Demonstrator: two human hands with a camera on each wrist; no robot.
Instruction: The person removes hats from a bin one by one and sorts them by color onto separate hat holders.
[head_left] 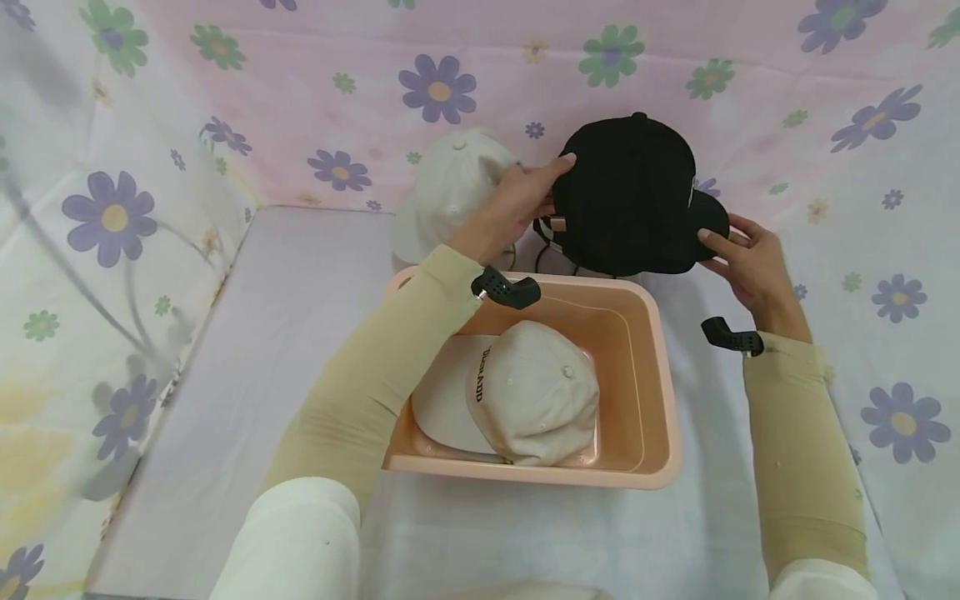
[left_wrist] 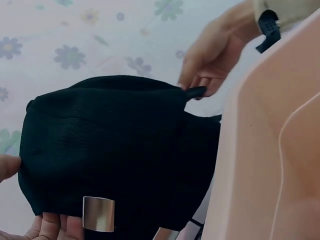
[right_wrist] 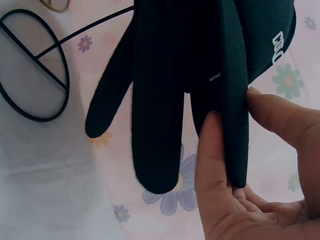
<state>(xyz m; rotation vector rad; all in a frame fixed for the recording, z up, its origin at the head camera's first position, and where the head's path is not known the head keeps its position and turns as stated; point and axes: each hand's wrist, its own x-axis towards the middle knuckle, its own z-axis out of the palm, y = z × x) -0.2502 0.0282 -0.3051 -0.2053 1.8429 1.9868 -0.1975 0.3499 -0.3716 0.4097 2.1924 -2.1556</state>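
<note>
light: bright, soft, even | shadows: faint | glare: none | wrist views: slightly blurred close up

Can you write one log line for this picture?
left hand: holds black cap | right hand: pinches brim | beige cap: in pink tub

A black cap (right_wrist: 200, 75) was seen from below at close range, its brim hanging downward across the middle of the view. The brim's edge was pinched by the right hand (right_wrist: 250, 190), with the thumb (right_wrist: 212, 155) pressed against its near side and a finger (right_wrist: 277, 117) laid against the far side. White lettering (right_wrist: 279, 46) was shown on the cap at upper right, too cropped to be read. A thin black wire stand (right_wrist: 32, 80), formed as a ring with crossing spokes, was visible at upper left. Pale cloth printed with flowers (right_wrist: 182, 192) was spread behind everything.
</note>
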